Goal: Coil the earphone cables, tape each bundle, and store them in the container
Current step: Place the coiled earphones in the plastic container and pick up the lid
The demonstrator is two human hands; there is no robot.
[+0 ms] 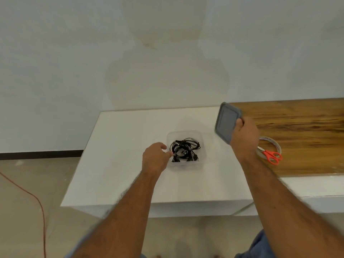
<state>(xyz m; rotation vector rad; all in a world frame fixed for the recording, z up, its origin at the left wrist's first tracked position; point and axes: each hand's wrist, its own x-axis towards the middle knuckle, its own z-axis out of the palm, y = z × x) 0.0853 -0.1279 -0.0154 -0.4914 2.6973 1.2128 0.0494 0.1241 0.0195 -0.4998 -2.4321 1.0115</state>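
A clear plastic container [203,144] stands on the white table [119,164], holding black earphone cable bundles [186,150]. My left hand [155,159] is at the container's left wall, fingers curled against its rim. My right hand [243,138] grips a grey lid [227,121], held tilted in the air to the right of the container and above the table.
A roll of clear tape [270,141] and orange-handled scissors [272,157] lie on the wooden surface [301,127] to the right. An orange cord [28,192] runs over the floor at the left. The table's front edge is close to me.
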